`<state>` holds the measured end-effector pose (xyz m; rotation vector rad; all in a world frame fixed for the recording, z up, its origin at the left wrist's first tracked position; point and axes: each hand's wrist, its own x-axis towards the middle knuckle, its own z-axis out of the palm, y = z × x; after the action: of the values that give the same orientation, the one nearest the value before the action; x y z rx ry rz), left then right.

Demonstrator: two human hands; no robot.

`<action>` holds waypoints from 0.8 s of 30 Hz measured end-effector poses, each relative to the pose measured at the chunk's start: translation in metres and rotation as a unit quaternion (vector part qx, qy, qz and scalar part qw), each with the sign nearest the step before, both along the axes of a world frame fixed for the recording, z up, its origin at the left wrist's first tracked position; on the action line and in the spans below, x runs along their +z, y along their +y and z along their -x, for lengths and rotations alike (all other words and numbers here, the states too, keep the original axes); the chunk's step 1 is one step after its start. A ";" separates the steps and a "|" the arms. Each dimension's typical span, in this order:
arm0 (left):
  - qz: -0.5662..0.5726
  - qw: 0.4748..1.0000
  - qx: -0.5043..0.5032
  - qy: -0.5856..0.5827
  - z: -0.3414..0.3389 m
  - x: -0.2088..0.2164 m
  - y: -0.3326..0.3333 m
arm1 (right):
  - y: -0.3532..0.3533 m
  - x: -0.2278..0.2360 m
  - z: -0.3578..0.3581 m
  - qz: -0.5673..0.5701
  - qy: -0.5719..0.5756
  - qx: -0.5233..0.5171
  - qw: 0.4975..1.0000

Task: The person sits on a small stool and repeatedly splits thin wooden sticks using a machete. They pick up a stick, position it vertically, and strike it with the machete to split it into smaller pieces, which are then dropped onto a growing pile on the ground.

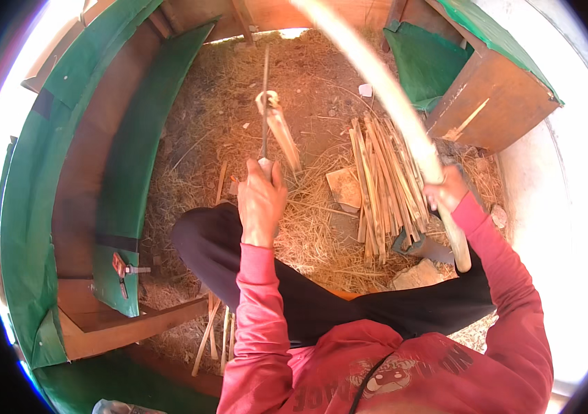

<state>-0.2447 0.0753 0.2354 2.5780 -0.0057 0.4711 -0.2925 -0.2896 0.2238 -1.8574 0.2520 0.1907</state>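
Observation:
My left hand [262, 207] is wrapped round the handle of a long thin-bladed knife [265, 103], its blade pointing away from me. Just beyond that hand, a short piece of pale wood [282, 134] stands tilted on the ground, and the blade crosses its upper end; whether they touch I cannot tell. My right hand [447, 191] grips a thick, pale wooden stick [383, 86] near its lower end. The stick is raised, slightly blurred, and runs up past the top edge of the view.
A bundle of thin split sticks [387, 183] lies right of centre, beside a flat stone [344, 190] and over a grey cylinder [428, 250]. Another stone [416, 274] sits near my right leg. Green-covered wooden panels [121, 179] stand left; a wooden box [494, 100] is at right. Straw covers the ground.

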 end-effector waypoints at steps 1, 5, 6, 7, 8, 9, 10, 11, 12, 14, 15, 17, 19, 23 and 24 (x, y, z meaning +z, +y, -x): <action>0.027 0.999 0.008 -0.014 -0.005 -0.005 0.002 | -0.004 0.015 -0.005 -0.022 -0.053 -0.013 0.998; 0.082 0.994 0.011 0.068 0.002 0.006 0.004 | -0.001 0.131 -0.045 -0.137 -0.320 0.089 0.933; 0.078 0.994 0.020 0.077 0.001 0.007 0.004 | 0.000 0.164 -0.060 -0.150 -0.351 0.166 0.909; 0.077 0.993 0.030 0.087 0.000 0.007 0.004 | 0.015 0.191 -0.070 -0.175 -0.384 0.103 0.901; 0.093 0.991 0.014 0.094 -0.003 0.009 -0.006 | 0.024 0.219 -0.064 -0.169 -0.422 0.028 0.890; 0.103 0.991 -0.005 0.082 -0.003 0.012 -0.012 | 0.020 0.218 -0.064 -0.140 -0.408 0.083 0.898; 0.076 0.995 0.001 0.066 0.001 0.009 -0.003 | 0.024 0.187 -0.075 -0.141 -0.389 0.149 0.898; 0.056 0.997 0.000 0.048 0.003 0.009 0.004 | 0.030 0.164 -0.083 -0.132 -0.372 0.214 0.893; 0.040 0.999 -0.014 0.032 0.002 0.007 0.003 | 0.033 0.119 -0.078 -0.052 -0.320 0.186 0.928; 0.176 0.955 0.001 0.237 -0.002 0.026 -0.011 | 0.035 0.011 -0.026 0.119 0.071 0.032 0.990; 0.232 0.914 0.016 0.334 -0.007 0.037 -0.021 | 0.034 -0.022 0.003 0.121 0.243 0.009 0.962; 0.132 0.980 0.005 0.150 -0.009 -0.046 0.000 | 0.020 -0.086 0.026 0.070 0.320 0.071 0.942; 0.097 0.994 0.039 0.038 -0.003 -0.098 0.007 | 0.017 -0.099 0.010 0.069 0.270 0.092 0.956; 0.138 0.974 0.012 0.180 -0.038 -0.074 -0.002 | 0.021 -0.003 0.000 0.072 0.067 -0.020 0.995; 0.138 0.975 0.016 0.171 -0.035 -0.077 0.001 | 0.027 0.024 -0.014 -0.007 -0.030 -0.002 1.000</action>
<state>-0.2095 0.0763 0.1581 2.3531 0.2078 0.0288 -0.2781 -0.2624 0.2483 -1.8457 0.2116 0.1338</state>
